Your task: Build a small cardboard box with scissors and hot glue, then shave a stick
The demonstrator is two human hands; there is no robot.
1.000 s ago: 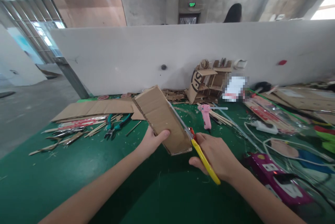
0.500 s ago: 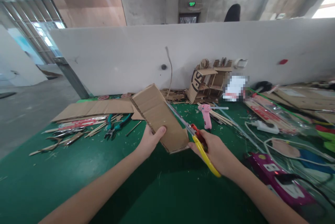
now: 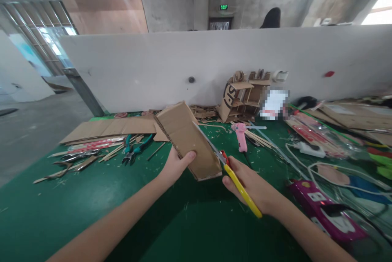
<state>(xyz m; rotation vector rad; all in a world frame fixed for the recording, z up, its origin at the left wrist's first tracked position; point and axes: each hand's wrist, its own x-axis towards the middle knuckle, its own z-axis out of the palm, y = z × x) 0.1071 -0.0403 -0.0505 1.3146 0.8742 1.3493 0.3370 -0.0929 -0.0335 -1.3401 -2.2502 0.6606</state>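
Note:
A long piece of brown cardboard (image 3: 186,131) is held tilted above the green table, its far end raised. My left hand (image 3: 176,166) grips its left edge near the lower end, thumb on top. In my right hand (image 3: 248,182) is a pair of scissors (image 3: 235,186) with yellow and red handles. The blades lie along the right side of the cardboard and point away to the upper left. Most of the red handle is hidden behind the right hand.
A pink glue gun (image 3: 241,136) stands beyond the right hand, near a small cardboard shelf (image 3: 225,100). Pliers with teal handles (image 3: 134,149) lie left among sticks and a cardboard strip (image 3: 107,127). At right are a purple power strip (image 3: 324,209) and cables.
A thin strip that stuck up beside the cardboard now lies on the table behind it. My right hand and the scissors have shifted slightly down, and the right thumb is off the cardboard.

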